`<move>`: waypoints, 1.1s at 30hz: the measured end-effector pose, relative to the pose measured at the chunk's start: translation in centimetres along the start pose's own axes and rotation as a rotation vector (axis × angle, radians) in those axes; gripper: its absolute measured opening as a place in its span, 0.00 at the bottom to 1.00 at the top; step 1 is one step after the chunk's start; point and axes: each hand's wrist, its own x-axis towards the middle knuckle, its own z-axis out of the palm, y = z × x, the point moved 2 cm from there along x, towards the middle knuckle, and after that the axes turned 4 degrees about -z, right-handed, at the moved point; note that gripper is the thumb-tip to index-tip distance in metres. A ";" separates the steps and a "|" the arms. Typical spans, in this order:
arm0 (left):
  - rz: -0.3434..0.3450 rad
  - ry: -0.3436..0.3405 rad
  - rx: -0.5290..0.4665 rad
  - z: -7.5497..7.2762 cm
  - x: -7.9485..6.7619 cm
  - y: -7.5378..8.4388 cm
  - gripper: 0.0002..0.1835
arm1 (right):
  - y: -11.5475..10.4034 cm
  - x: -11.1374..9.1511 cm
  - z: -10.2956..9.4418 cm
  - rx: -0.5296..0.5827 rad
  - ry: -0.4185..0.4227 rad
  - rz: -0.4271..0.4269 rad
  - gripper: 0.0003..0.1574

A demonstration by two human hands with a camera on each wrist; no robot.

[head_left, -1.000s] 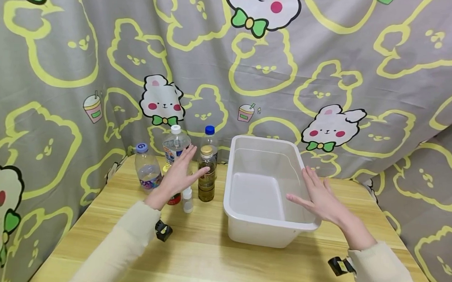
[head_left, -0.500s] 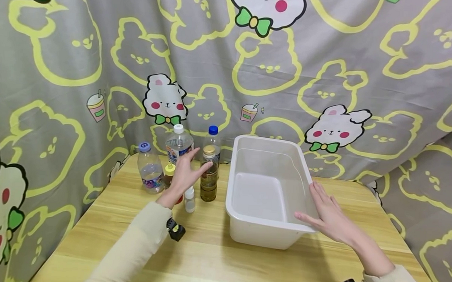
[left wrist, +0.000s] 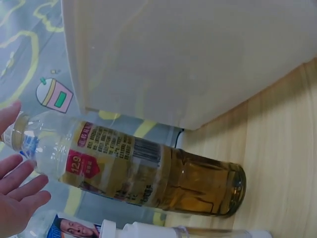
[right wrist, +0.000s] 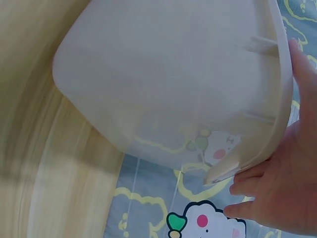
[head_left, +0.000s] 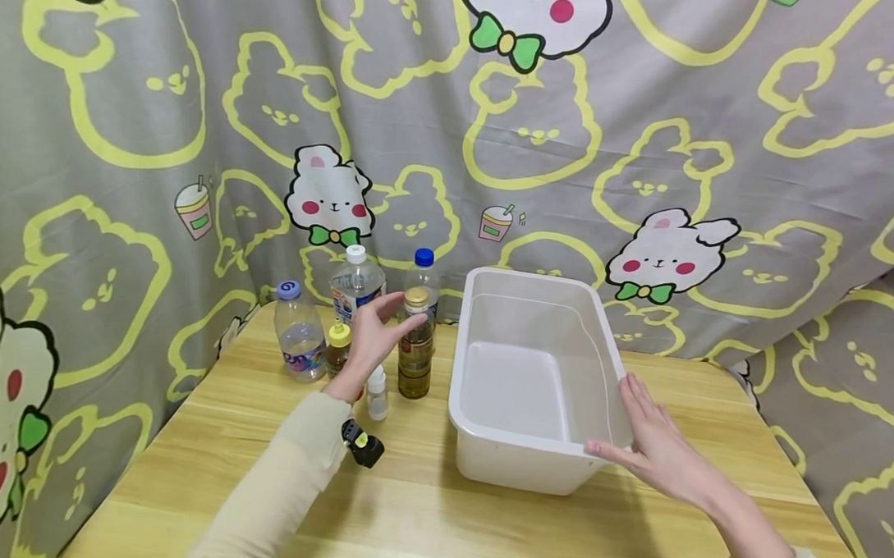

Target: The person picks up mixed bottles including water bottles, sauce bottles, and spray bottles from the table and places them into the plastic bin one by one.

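Observation:
An upright bottle of amber liquid with a gold cap (head_left: 415,364) stands on the wooden table. My left hand (head_left: 372,340) is beside its neck, thumb and fingers spread; in the left wrist view the gold cap (left wrist: 19,131) lies between them, and contact is not clear. At the near right corner of a large off-white plastic tub (head_left: 510,466), my right hand (head_left: 670,455) rests on the rim with fingers extended. In the right wrist view, the thumb lies along the rim and the other fingers touch the tub's corner (right wrist: 247,158).
Around the left hand stand a small white-capped bottle (head_left: 377,396), a yellow-capped bottle (head_left: 338,349), a purple-capped bottle (head_left: 300,339), a large white-capped bottle (head_left: 356,284) and a blue-capped bottle (head_left: 424,270). A patterned curtain (head_left: 409,105) hangs behind the table.
My left hand has moved right toward the amber bottle's neck. My right hand has slid down and right to the tub's near corner. The view has shifted slightly.

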 end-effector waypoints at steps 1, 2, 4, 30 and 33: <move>-0.004 0.002 -0.009 0.1 0.1 0.0 0.31 | 0.0 0.0 0.1 0.002 0.002 0.001 0.61; -0.007 0.002 -0.020 0.2 0.1 -0.1 0.31 | 0.1 -0.1 0.1 0.004 0.006 0.000 0.61; -0.014 0.001 -0.039 0.4 0.3 -0.1 0.31 | 0.1 -0.1 0.2 0.012 0.014 -0.003 0.61; 0.009 0.035 -0.020 0.6 1.2 0.7 0.26 | 0.1 -0.2 0.5 -0.058 0.053 -0.017 0.63; 0.018 0.043 -0.008 0.5 1.2 1.2 0.26 | 0.1 -0.1 0.5 -0.075 0.050 -0.017 0.63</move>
